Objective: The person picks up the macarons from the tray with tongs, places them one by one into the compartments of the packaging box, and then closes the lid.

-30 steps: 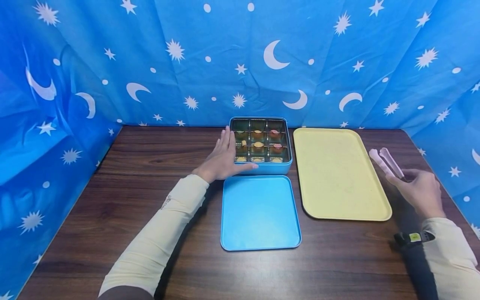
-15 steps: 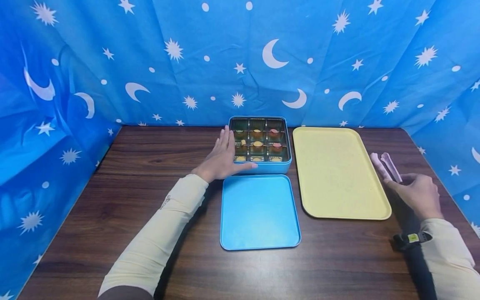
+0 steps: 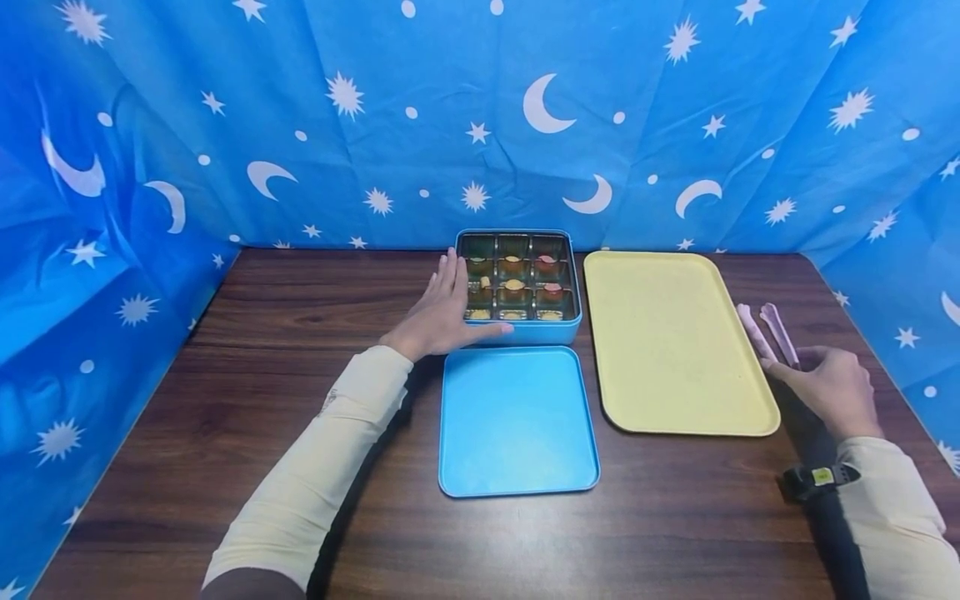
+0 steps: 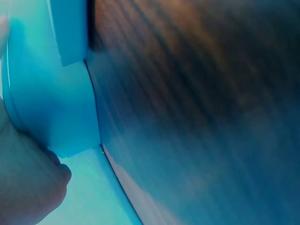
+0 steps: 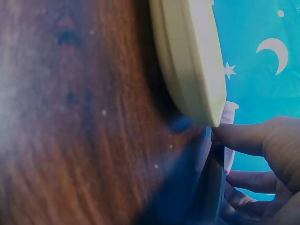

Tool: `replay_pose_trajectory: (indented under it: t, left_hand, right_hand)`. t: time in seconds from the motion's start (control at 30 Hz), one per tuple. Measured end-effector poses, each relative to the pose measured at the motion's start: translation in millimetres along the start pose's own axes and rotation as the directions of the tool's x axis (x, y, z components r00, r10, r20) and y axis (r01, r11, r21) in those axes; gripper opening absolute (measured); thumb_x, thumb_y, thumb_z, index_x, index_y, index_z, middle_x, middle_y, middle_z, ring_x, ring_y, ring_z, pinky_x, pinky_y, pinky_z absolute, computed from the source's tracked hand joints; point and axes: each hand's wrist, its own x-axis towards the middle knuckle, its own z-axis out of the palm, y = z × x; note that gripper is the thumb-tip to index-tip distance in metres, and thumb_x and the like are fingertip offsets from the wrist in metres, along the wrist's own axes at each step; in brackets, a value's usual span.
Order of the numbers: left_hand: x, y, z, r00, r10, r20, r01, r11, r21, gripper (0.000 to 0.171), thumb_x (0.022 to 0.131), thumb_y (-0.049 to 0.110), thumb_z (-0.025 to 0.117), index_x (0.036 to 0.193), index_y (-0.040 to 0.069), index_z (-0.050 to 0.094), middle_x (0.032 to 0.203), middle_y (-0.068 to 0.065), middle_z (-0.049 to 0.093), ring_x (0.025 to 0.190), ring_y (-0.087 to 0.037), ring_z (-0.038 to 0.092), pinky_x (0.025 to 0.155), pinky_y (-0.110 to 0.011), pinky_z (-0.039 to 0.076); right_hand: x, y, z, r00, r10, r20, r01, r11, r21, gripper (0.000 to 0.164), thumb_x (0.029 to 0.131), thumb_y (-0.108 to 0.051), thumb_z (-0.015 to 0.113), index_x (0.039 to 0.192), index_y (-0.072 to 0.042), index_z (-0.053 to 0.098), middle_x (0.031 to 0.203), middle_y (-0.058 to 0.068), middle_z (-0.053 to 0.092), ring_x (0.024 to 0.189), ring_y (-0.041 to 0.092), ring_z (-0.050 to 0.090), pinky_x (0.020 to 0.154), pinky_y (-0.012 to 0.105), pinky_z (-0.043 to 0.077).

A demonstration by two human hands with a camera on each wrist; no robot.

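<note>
In the head view my left hand [image 3: 435, 312] lies with straight fingers along the left side of a blue square tin [image 3: 525, 333], its thumb across the front wall. The left wrist view shows that thumb [image 4: 33, 183] against the tin [image 4: 56, 108]. Inside the tin, a divided insert holds small yellow, pink and green pieces in several compartments. On the right, my right hand [image 3: 834, 387] grips pale pink tongs [image 3: 781, 335] by their near end, tips spread apart and pointing away. Thumb and fingers close round the tongs [image 5: 228, 112] in the right wrist view, which hides part of them.
A blue square lid [image 3: 517, 425] lies just in front of the tin. Between the tin and the tongs lies a yellow tray [image 3: 678, 350] on the dark wooden table [image 3: 285, 325]. A blue curtain [image 3: 420, 158] with moons and stars stands behind.
The tongs have come back slightly toward me and lower in my right hand. My left hand stays against the tin. The whole head view has shifted a little.
</note>
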Motion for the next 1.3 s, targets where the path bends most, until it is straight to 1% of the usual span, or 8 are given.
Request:
replay_pose_trajectory:
  t: [0.17, 0.3, 0.53, 0.7, 0.87, 1.0, 1.17, 1.3]
  left_hand:
    - [-3.5, -3.3, -5.3, 0.998, -0.008, -0.064, 0.008, 1.000, 0.006, 0.121, 0.084, 0.088, 0.042, 0.163, 0.010, -0.005, 0.166, -0.005, -0.023, 0.154, -0.027, -0.015, 0.124, -0.046, 0.001]
    - [-14.6, -5.7, -11.5, 0.994, -0.026, -0.104, 0.026, 1.000, -0.008, 0.107, 0.092, 0.078, 0.044, 0.164, 0.012, 0.002, 0.169, -0.009, -0.013, 0.155, -0.028, -0.011, 0.123, -0.054, 0.006]
    - [-52.2, -7.1, -18.5, 0.983, -0.095, -0.154, 0.089, 0.995, -0.048, 0.084, 0.100, 0.055, 0.054, 0.160, 0.004, 0.026, 0.166, -0.022, 0.019, 0.153, -0.039, 0.015, 0.118, -0.062, 0.020]
    - [-77.4, -2.8, -16.0, 0.978, -0.106, -0.181, 0.095, 0.993, -0.068, 0.069, 0.101, 0.043, 0.059, 0.153, 0.002, 0.041, 0.151, -0.023, 0.043, 0.138, -0.041, 0.042, 0.110, -0.060, 0.036]
    - [-97.0, 4.7, -8.4, 0.982, -0.108, -0.155, 0.099, 0.993, -0.069, 0.060, 0.100, 0.040, 0.062, 0.148, 0.005, 0.050, 0.139, -0.019, 0.051, 0.126, -0.037, 0.054, 0.103, -0.059, 0.044]
    - [-110.1, 10.7, -2.9, 0.986, -0.111, -0.126, 0.103, 0.992, -0.071, 0.056, 0.100, 0.037, 0.063, 0.144, 0.004, 0.053, 0.133, -0.018, 0.055, 0.115, -0.034, 0.061, 0.094, -0.055, 0.051]
    - [-122.4, 15.9, 1.8, 0.991, -0.103, -0.085, 0.096, 0.992, -0.085, 0.047, 0.099, 0.029, 0.068, 0.137, 0.002, 0.060, 0.110, -0.012, 0.066, 0.084, -0.021, 0.063, 0.069, -0.039, 0.055]
    - [-128.9, 18.8, 3.2, 0.992, -0.129, -0.011, 0.126, 0.985, -0.118, 0.045, 0.099, 0.025, 0.068, 0.134, -0.001, 0.061, 0.080, -0.003, 0.064, 0.057, -0.015, 0.057, 0.050, -0.029, 0.045]
  right_hand:
    - [-7.9, -2.3, -6.1, 0.999, -0.029, -0.022, 0.029, 1.000, -0.005, 0.080, 0.094, -0.046, 0.070, 0.130, 0.023, 0.052, 0.123, 0.044, 0.055, 0.107, 0.057, 0.055, 0.082, 0.065, 0.048]
    - [-18.8, -8.8, -11.9, 0.996, -0.067, -0.056, 0.067, 0.998, -0.003, 0.075, 0.095, -0.045, 0.069, 0.130, 0.019, 0.054, 0.124, 0.043, 0.056, 0.113, 0.059, 0.052, 0.081, 0.066, 0.046]
    - [-37.0, -36.5, -10.9, 0.978, -0.172, -0.117, 0.175, 0.984, 0.023, 0.054, 0.094, -0.035, 0.074, 0.120, 0.011, 0.067, 0.111, 0.035, 0.066, 0.090, 0.046, 0.063, 0.056, 0.033, 0.044]
    - [-48.0, -61.0, -2.4, 0.961, -0.247, -0.121, 0.254, 0.966, 0.047, 0.046, 0.092, -0.029, 0.076, 0.115, 0.010, 0.068, 0.097, 0.028, 0.070, 0.083, 0.037, 0.065, 0.053, 0.025, 0.043]
    - [-57.2, -85.4, 12.8, 0.924, -0.369, -0.100, 0.379, 0.918, 0.115, 0.039, 0.091, -0.020, 0.078, 0.114, 0.010, 0.068, 0.091, 0.022, 0.072, 0.082, 0.039, 0.071, 0.055, 0.018, 0.047]
    - [-64.8, -103.9, 26.2, 0.888, -0.452, -0.082, 0.459, 0.874, 0.160, 0.033, 0.089, -0.015, 0.079, 0.111, 0.007, 0.070, 0.086, 0.015, 0.073, 0.075, 0.033, 0.072, 0.056, 0.020, 0.049]
    - [-70.7, -125.4, 39.1, 0.880, -0.474, 0.018, 0.460, 0.862, 0.214, 0.031, 0.090, -0.017, 0.079, 0.110, 0.006, 0.072, 0.085, 0.009, 0.072, 0.073, 0.023, 0.070, 0.059, 0.026, 0.051]
    - [-72.7, -140.6, 50.0, 0.870, -0.483, 0.101, 0.451, 0.862, 0.233, 0.028, 0.090, -0.016, 0.078, 0.108, 0.005, 0.073, 0.081, 0.003, 0.070, 0.071, 0.016, 0.067, 0.057, 0.027, 0.051]
